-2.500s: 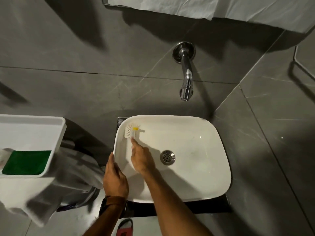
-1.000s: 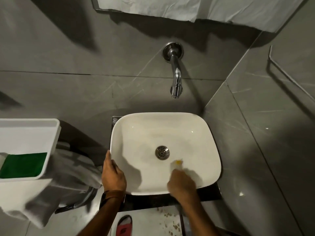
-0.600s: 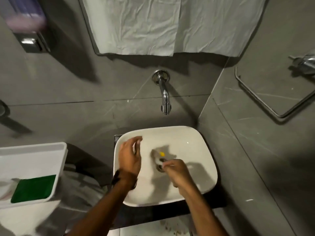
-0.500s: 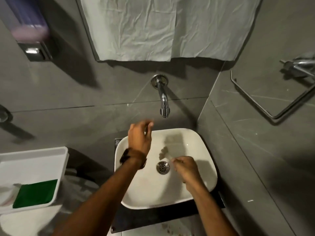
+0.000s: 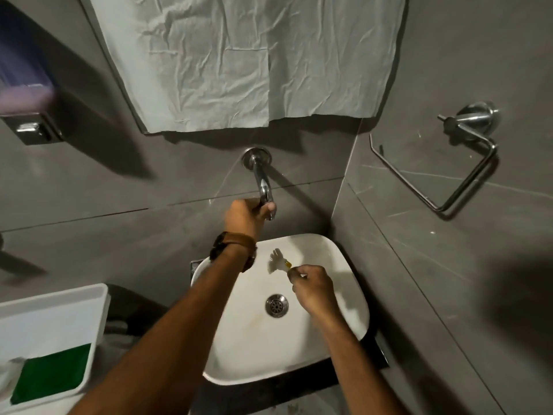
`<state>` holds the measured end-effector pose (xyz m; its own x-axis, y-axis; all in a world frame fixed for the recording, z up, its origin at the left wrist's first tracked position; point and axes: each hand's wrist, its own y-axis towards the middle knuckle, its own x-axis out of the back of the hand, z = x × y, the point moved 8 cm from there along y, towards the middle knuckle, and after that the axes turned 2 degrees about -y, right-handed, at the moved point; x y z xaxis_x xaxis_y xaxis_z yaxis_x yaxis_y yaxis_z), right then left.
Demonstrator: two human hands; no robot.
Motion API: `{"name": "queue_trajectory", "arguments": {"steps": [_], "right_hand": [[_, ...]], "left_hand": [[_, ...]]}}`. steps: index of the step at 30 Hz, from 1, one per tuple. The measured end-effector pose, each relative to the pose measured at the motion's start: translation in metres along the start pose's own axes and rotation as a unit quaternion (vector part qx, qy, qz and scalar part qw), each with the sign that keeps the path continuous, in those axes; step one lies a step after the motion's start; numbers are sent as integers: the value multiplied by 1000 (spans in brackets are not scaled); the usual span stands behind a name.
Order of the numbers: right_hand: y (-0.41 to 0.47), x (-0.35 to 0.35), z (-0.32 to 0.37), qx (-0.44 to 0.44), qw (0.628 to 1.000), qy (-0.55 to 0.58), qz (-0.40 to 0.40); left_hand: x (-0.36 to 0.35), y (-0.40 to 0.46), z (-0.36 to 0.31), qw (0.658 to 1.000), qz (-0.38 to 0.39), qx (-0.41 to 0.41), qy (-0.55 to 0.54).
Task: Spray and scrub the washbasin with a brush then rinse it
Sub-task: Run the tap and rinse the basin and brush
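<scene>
The white washbasin sits low in the middle, with a metal drain at its bottom. My right hand is over the basin, shut on a small white brush with a yellow neck, its bristles pointing toward the back of the bowl. My left hand, with a brown watch strap on the wrist, is raised to the wall and closed around the end of the chrome tap. No water is visible coming from the spout.
A white tray holding a green sponge stands at the lower left. A soap dispenser hangs at the upper left, a crumpled paper sheet covers the mirror, and a chrome towel ring is on the right wall.
My left hand left the basin rim and rose to grasp the tap's end. My right hand moved the brush from the basin's front to the back. The view tilted up.
</scene>
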<state>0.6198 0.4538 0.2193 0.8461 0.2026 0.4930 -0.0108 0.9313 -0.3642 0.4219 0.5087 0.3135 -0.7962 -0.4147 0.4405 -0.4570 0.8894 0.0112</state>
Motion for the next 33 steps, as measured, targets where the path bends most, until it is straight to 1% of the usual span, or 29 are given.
{"name": "queue_trajectory", "arguments": {"steps": [1,3,9,12,14,17,20,22,25,28,30,33], "right_hand": [[0,-1,0,-1,1000,4,0],[0,-4,1,-3,1000,10,3],[3,-9,0,-8,999,35,6],[5,-7,-2,-6,999,37,4],[6,-4,-3,-7,999,31,-1],[7,0,1,4,1000,9,-6],[8,2,11,21,1000,-16,-5],[10,5,18,36,999,-35,-8],[15,15,30,73,995,-70,-11],[21,27,43,94,990,-101,-13],[26,32,51,107,988,-107,-9],[30,39,61,119,988,-97,-12]], "left_hand": [[1,-1,1,998,21,-6,-60],[4,-4,4,993,41,-8,-109],[3,2,12,994,20,4,-108],[0,10,19,995,24,27,-88],[3,15,20,998,-1,32,-50],[8,7,11,997,-61,34,30],[6,-4,-2,994,-79,17,80],[4,-5,-7,993,-55,4,102],[4,6,-7,996,8,2,88],[3,13,-7,993,63,3,99],[4,14,-9,991,80,-4,111],[3,16,-8,990,81,-5,113]]}}
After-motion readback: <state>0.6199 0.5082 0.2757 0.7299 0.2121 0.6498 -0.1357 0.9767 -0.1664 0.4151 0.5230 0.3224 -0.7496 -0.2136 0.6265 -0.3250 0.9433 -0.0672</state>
